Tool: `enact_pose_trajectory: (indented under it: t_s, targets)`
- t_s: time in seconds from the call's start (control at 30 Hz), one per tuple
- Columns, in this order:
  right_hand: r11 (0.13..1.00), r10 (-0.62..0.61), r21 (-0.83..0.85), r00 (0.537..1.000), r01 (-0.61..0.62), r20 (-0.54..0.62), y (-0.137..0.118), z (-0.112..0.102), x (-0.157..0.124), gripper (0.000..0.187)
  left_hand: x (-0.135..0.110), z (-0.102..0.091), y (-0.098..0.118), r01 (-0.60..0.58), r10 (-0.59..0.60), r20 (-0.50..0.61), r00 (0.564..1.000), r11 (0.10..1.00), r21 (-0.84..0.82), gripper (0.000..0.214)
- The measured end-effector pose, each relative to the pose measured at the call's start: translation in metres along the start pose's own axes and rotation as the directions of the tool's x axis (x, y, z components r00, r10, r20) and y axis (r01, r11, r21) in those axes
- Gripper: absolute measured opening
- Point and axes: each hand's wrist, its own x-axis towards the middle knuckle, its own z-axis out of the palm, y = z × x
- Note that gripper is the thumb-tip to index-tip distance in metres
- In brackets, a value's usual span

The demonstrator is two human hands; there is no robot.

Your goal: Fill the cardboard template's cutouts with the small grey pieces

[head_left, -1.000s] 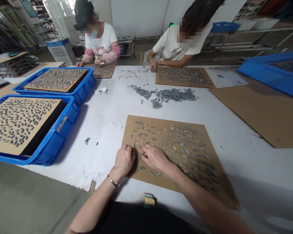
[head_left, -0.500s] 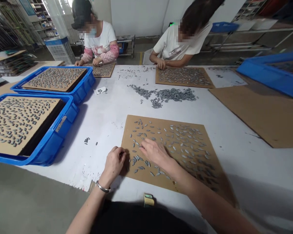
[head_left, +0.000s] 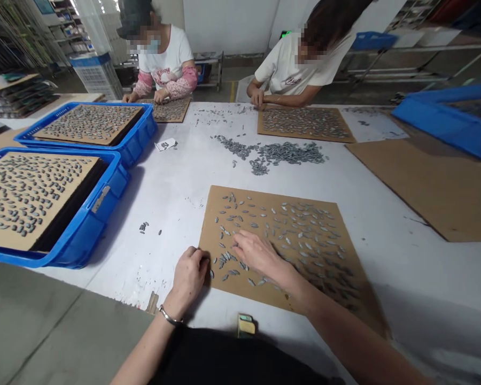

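Small, grey, leaf-shaped pieces [head_left: 226, 259] lie scattered across the flat, rectangular brown board [head_left: 258, 293] before you, with a tight cluster near its left edge, between your two hands. Nearest your body, a small yellow-and-green block [head_left: 246, 325] sits on the white-topped table [head_left: 176, 214], just off the board's near edge. Your left hand [head_left: 190, 270], with a silver-coloured metal bracelet [head_left: 169, 316] at the wrist, is at the board's left edge; its fingers are curled inward, and the cluster lies just to its right. Your right hand [head_left: 256, 251] is over the board, fingertips drawn narrowly together, slightly beyond the cluster. Whether either of your hands pinches a piece cannot be told. To your left stands a blue plastic tray [head_left: 80, 240] bearing a board covered with similar pieces; a second blue tray [head_left: 138, 141] stands beyond it. To your right lies a bare brown sheet [head_left: 433, 192]. Past your board, a loose grey heap [head_left: 291, 153] rests mid-table. Across the table, a person in pink patterned sleeves [head_left: 182, 88] and a person in a white T-shirt [head_left: 294, 77] each have hands at a piece-covered board.
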Motion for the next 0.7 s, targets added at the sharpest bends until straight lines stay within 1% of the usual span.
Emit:
enact_pose_trajectory:
  t_s: [0.13,0.27,0.37,0.47,0.57,0.63,0.7]
  targets:
    - [0.999,0.008,0.042,1.000,-0.008,-0.010,0.003,0.004,0.000,0.014,0.004,0.002,0.002,0.002,-0.003,0.010,1.000,0.995,0.099,0.018]
    - [1.000,-0.010,0.011,0.998,0.011,-0.059,0.002,0.004,-0.001,0.017,0.007,0.002,0.003,-0.009,0.009,-0.005,1.000,0.996,0.091,0.017]
    - [0.998,-0.001,-0.055,0.997,-0.004,-0.075,-0.001,0.005,-0.003,0.022,0.013,0.006,0.005,-0.055,0.058,-0.039,0.998,0.995,0.080,0.016]
    - [0.992,-0.024,-0.122,0.999,0.020,-0.035,-0.004,0.004,-0.008,0.022,0.022,0.013,0.006,-0.134,0.148,-0.086,0.985,0.980,0.147,0.015]
    - [0.991,-0.030,-0.126,0.999,0.033,0.023,-0.006,0.001,-0.013,0.022,0.029,0.020,0.006,-0.198,0.212,-0.049,0.976,0.957,0.212,0.018]
    - [0.996,-0.027,-0.089,0.999,0.030,0.036,-0.008,-0.002,-0.016,0.024,0.030,0.022,0.004,-0.213,0.221,-0.020,0.975,0.960,0.183,0.020]
    - [0.998,-0.027,-0.048,0.999,0.029,0.039,-0.012,-0.004,-0.018,0.022,0.028,0.020,0.003,-0.217,0.220,-0.015,0.975,0.971,0.101,0.018]
